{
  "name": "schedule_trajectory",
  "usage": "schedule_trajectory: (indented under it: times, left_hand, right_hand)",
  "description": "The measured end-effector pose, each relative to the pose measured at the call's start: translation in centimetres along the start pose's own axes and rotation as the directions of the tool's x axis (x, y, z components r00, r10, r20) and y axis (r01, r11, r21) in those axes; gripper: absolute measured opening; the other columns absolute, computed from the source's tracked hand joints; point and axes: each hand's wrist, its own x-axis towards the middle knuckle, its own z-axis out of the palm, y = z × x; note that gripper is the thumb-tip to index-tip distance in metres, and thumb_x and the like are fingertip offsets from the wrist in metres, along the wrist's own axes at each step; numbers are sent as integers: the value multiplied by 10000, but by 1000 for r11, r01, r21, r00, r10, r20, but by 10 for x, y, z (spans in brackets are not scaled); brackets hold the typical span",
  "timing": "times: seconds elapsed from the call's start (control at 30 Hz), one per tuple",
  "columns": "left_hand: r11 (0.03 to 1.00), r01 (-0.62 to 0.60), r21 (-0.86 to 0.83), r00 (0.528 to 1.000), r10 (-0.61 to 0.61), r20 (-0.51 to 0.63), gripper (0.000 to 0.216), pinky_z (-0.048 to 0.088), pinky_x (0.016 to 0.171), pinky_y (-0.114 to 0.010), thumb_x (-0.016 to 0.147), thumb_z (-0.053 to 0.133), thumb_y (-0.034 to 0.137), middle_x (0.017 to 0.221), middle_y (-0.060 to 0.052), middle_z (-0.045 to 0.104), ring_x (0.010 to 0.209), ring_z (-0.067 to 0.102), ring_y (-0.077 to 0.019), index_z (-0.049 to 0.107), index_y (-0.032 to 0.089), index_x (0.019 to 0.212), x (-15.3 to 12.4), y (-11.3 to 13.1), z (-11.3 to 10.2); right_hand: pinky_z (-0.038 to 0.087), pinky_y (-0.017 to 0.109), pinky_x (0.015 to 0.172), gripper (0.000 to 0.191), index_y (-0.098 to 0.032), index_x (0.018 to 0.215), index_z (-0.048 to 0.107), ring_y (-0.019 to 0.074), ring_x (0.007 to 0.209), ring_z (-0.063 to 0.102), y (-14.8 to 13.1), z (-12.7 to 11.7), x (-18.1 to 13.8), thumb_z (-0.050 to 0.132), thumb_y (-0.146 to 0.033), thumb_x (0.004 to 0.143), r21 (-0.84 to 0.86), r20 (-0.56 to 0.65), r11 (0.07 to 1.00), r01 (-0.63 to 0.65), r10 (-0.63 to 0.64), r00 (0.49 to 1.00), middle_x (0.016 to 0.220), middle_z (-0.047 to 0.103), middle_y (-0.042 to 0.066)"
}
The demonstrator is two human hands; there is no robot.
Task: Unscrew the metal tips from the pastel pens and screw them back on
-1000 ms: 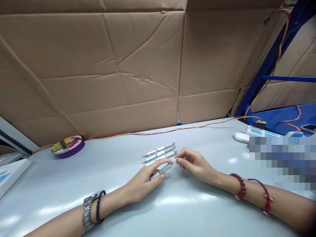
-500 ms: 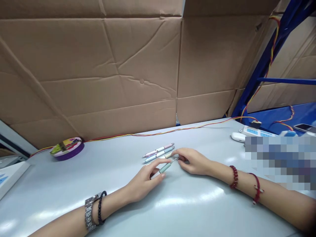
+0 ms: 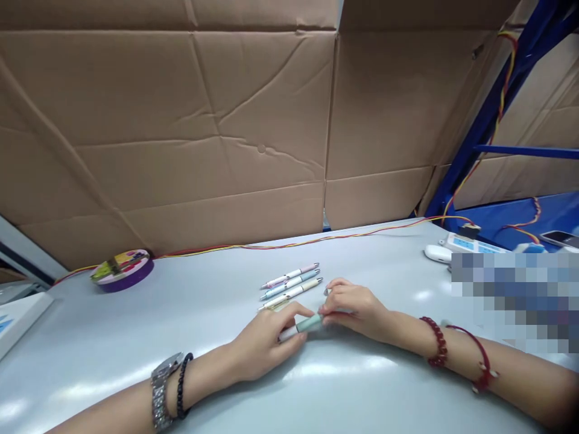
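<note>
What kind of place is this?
Maybe a workshop or storeroom: there's a pale table to work at, big cardboard sheets standing behind it, and a blue metal frame like shelving.

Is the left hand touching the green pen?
Touching: the head view shows the left hand holding the green pen, index fingertip against it.

Cardboard sheets (image 3: pixel 253 108), a blue metal frame (image 3: pixel 483 123) and loose wiring (image 3: pixel 506 81) suggest a workshop or storeroom.
</note>
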Motion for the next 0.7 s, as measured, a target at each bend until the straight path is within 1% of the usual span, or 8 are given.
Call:
schedule_trajectory:
  times: [0.13,0.2,0.27,0.37,0.43,0.53,0.6,0.7]
  left_hand:
    - [933,-162,321,986,169,6,176,337,554,-245,898,438,271,684,-14,592,599,510,-159,551,196,1012,-3,-5,6]
    - [863,-207,461,971,240,-15,174,352,559,-254,899,434,264,748,-42,623,654,544,-177,567,192,984,-3,-8,8]
    - [811,-205,548,952,295,-79,169,371,560,-255,893,427,234,767,-44,621,665,545,-177,575,192,964,-2,-11,8]
    - [751,-189,633,915,369,-164,182,408,615,-278,891,412,178,769,-31,618,691,548,-180,571,194,979,2,-13,8]
    - [710,-177,681,892,408,-193,216,420,716,-320,902,397,135,798,-21,632,765,562,-191,560,202,1028,3,-13,9]
    - [658,-170,734,826,501,-258,254,361,890,-407,902,403,82,944,-32,643,952,544,-222,562,219,1044,3,-11,10]
    - [632,-264,728,787,577,-216,227,365,889,-402,898,420,84,995,-54,630,968,533,-223,575,208,1007,2,-9,10]
    - [578,-520,628,749,662,11,187,408,659,-288,889,416,98,860,-33,636,707,532,-155,575,193,864,-2,-4,9]
  right_hand:
    - [409,375,761,363,-194,899,600,167,654,524,-2,-6,2,499,-539,850,-87,123,993,74,-63,990,692,631,31]
    - [399,387,740,423,-171,1005,581,202,738,509,-1,-10,4,411,-539,885,-134,111,989,61,-46,993,788,641,72]
    - [395,387,744,334,-164,1038,568,208,770,489,6,-13,4,351,-397,938,-195,13,978,-72,76,997,843,638,81]
    - [398,389,785,246,-180,1047,586,210,825,481,23,-15,4,372,-242,943,-263,-86,913,-312,300,950,913,624,78]
    - [408,387,801,213,-202,1040,614,218,865,485,34,-15,3,440,-246,925,-264,-54,896,-357,356,933,944,616,72]
    - [426,377,813,183,-225,1010,647,221,898,495,42,-15,3,509,-271,898,-241,3,903,-357,368,930,945,612,65]
    - [428,375,829,190,-230,1027,647,221,915,494,42,-15,3,517,-266,894,-226,29,907,-356,372,928,959,608,67]
    - [424,375,835,175,-236,1000,660,221,915,493,41,-15,4,532,-259,884,-200,59,912,-359,377,925,945,607,65]
